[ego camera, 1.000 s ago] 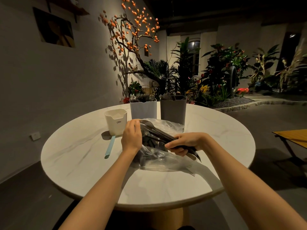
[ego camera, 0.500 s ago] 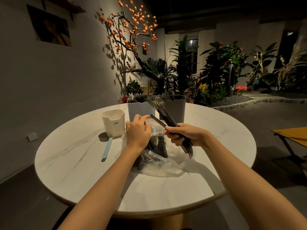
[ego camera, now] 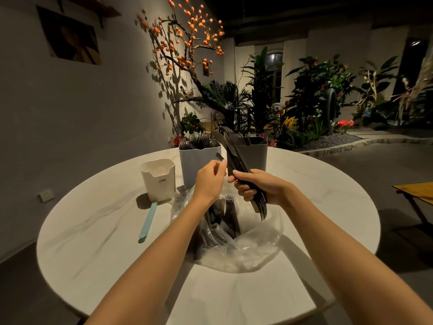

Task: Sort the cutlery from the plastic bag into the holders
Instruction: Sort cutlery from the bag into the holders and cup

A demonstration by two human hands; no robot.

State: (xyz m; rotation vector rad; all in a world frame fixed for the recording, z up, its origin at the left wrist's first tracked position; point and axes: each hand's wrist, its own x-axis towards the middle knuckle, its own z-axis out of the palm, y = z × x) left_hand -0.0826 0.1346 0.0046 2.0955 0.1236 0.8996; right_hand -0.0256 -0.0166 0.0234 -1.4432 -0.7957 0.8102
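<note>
Two hands over plastic bag, cutlery bundle in the right. Right hand curled round a bundle of dark cutlery, gripped mid-length; fork tines pointing down out of the fist toward the bag, handles slanting up and away across the front of the grey holder. Left hand just beside the right, thumb and forefinger pinching one dark piece at the edge of the bundle, remaining fingers loosely bent. Compared with half a second earlier: bundle raised and tipped more steeply, upper ends now overlapping the grey holder's rim rather than lying below it; left hand lifted from the bag to the bundle; both hands nearer the holders.

Plastic bag, clear and crumpled, open on the round white table directly beneath the hands, more dark cutlery lying inside. Light blue-grey holder behind the left hand, filled with forks standing tines up; grey holder touching or just beside it on the right, contents mostly hidden by the bundle. Small cream holder, marked CRBW, left of both and apart from them. Pale blue utensil flat on the table in front of the cream holder. Planting and orange-fruited tree beyond the table.
</note>
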